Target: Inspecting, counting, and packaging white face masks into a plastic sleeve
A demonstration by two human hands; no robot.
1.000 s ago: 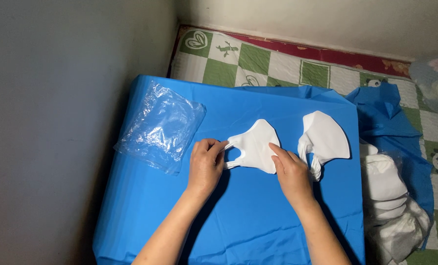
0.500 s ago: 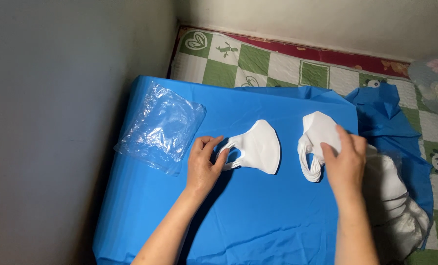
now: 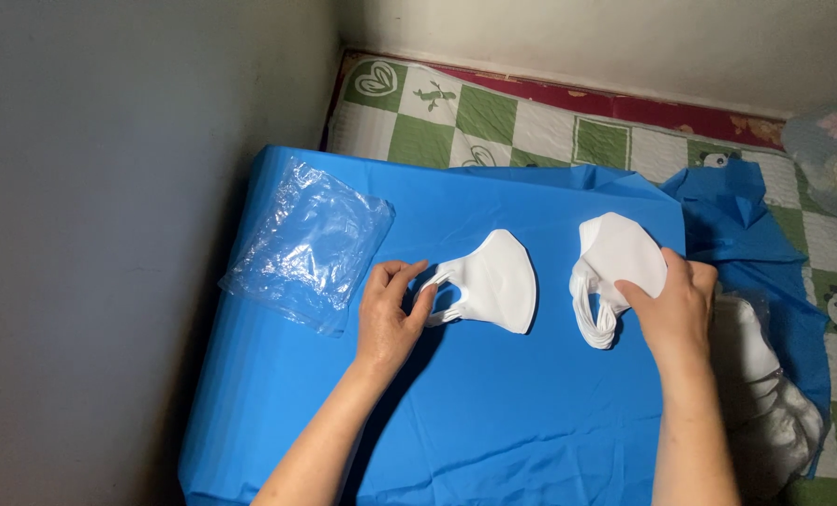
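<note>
On the blue plastic sheet (image 3: 493,412), seen from the head camera, a single white face mask (image 3: 493,281) lies flat near the sheet's middle; the left hand (image 3: 390,314) pinches its ear loop (image 3: 440,292) between thumb and fingertips, a light grip closed on the loop only. Toward the sheet's right edge, the right hand (image 3: 672,305) rests its fingers on a small stack of white masks (image 3: 613,272), pressing the top one down rather than clenching; whether the thumb has slipped under a layer cannot be told. Near the sheet's left edge lies a crumpled clear plastic bag (image 3: 311,244), untouched. Beyond the sheet's right edge sits a bundle of white masks in clear wrap (image 3: 761,394), and a green-and-white checked quilt (image 3: 531,126) shows past its far edge.

By the look of it, the mask is very light, soft and limp, so it likely drags or folds if pushed; the loop or a pinched edge gives the surest hold
</note>
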